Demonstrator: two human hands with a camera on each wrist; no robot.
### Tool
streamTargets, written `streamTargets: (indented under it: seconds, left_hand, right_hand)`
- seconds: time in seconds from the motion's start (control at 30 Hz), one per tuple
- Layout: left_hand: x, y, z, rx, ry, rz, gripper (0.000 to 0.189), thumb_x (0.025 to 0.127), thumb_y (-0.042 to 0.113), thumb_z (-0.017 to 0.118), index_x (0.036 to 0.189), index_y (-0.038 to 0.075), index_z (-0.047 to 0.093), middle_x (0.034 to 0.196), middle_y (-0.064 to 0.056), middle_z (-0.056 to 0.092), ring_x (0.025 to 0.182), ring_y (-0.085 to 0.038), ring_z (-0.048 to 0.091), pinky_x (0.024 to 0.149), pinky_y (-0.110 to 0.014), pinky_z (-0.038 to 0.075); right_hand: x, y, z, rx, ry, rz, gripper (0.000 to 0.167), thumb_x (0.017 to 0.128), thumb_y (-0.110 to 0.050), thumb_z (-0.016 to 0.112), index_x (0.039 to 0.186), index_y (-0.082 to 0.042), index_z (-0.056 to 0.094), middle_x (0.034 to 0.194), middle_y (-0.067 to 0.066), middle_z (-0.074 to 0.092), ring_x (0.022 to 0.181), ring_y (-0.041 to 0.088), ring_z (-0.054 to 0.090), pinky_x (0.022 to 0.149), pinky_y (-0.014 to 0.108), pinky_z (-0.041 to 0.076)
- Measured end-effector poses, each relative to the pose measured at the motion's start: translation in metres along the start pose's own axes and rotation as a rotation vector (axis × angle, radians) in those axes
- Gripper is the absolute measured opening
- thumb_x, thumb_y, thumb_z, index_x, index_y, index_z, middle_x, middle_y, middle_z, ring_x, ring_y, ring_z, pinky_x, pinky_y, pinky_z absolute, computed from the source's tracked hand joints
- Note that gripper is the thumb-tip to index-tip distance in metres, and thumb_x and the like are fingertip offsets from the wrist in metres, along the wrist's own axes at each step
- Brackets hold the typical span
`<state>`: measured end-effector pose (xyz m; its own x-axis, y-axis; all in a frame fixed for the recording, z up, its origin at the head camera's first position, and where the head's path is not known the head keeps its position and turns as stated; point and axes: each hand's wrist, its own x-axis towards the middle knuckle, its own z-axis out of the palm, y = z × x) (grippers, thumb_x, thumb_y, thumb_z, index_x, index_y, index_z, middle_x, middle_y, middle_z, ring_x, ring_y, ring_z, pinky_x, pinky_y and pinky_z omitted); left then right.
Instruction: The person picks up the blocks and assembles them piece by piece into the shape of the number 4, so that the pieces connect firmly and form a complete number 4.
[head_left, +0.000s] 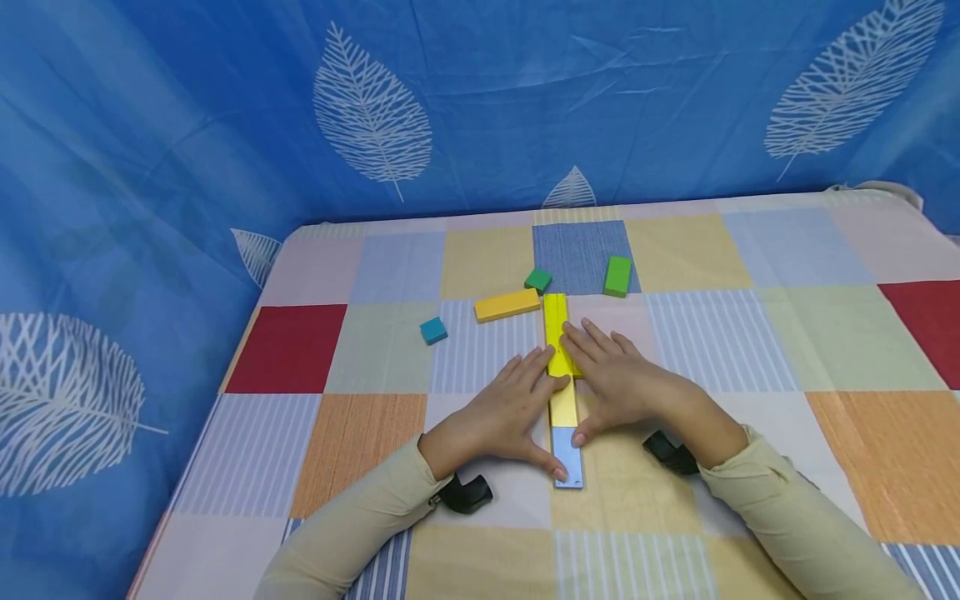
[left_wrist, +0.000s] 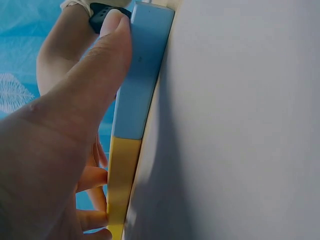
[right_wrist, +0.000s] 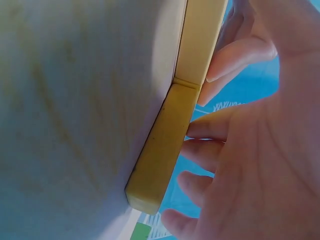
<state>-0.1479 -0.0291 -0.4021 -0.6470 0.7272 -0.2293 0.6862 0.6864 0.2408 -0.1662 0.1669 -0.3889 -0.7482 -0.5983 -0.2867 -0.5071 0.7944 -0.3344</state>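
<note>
A straight row of blocks runs away from me in the head view. Nearest is a light blue block (head_left: 567, 457), then a pale yellow block (head_left: 563, 404), then a bright yellow block (head_left: 555, 310) with faint markings. My left hand (head_left: 504, 410) lies along the row's left side, its thumb on the light blue block (left_wrist: 145, 65) and its fingertips at the yellow part. From the other side, the extended fingers of my right hand (head_left: 626, 385) touch the bright yellow block (right_wrist: 164, 145). Another yellow piece (head_left: 578, 372) shows partly beneath those fingers. Neither hand is curled round a block.
Left of the row's far end lie an orange-yellow block (head_left: 507, 306), a teal cube (head_left: 433, 331) and a dark green block (head_left: 538, 280). A bright green block (head_left: 617, 277) is at the back right. Patchwork cloth (head_left: 375, 433) covers the table; a blue curtain (head_left: 495, 100) hangs behind.
</note>
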Motion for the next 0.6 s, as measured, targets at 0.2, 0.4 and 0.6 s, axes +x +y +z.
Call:
streamTargets:
  seconds: [0.2, 0.4, 0.6]
  left_hand:
    - [0.003, 0.002, -0.002, -0.007, -0.007, -0.003, 0.108, 0.057, 0.077, 0.062, 0.14, 0.015, 0.03, 0.153, -0.014, 0.005, 0.142, -0.028, 0.001, 0.114, -0.042, 0.008]
    - [0.004, -0.002, -0.004, -0.016, 0.009, 0.018, 0.103, 0.059, 0.074, 0.063, 0.137, 0.015, 0.033, 0.152, -0.015, 0.011, 0.141, -0.033, 0.004, 0.114, -0.045, 0.009]
    - [0.009, -0.024, -0.024, -0.072, -0.012, 0.05, 0.079, 0.069, 0.063, 0.065, 0.129, 0.017, 0.045, 0.144, -0.008, 0.03, 0.14, -0.031, 0.013, 0.114, -0.044, 0.01]
  right_hand:
    - [-0.003, -0.001, -0.003, -0.019, -0.011, 0.011, 0.127, 0.056, -0.071, 0.068, 0.143, 0.005, 0.016, 0.152, 0.02, 0.006, 0.139, 0.04, 0.001, 0.107, 0.06, 0.012]
    - [-0.003, -0.002, -0.006, -0.016, -0.032, 0.011, 0.127, 0.057, -0.07, 0.068, 0.144, 0.005, 0.014, 0.152, 0.02, 0.004, 0.139, 0.04, 0.0, 0.107, 0.059, 0.012]
    - [-0.001, -0.003, -0.004, -0.02, -0.043, 0.007, 0.128, 0.057, -0.073, 0.066, 0.144, 0.004, 0.013, 0.153, 0.019, 0.003, 0.14, 0.039, 0.0, 0.108, 0.058, 0.013]
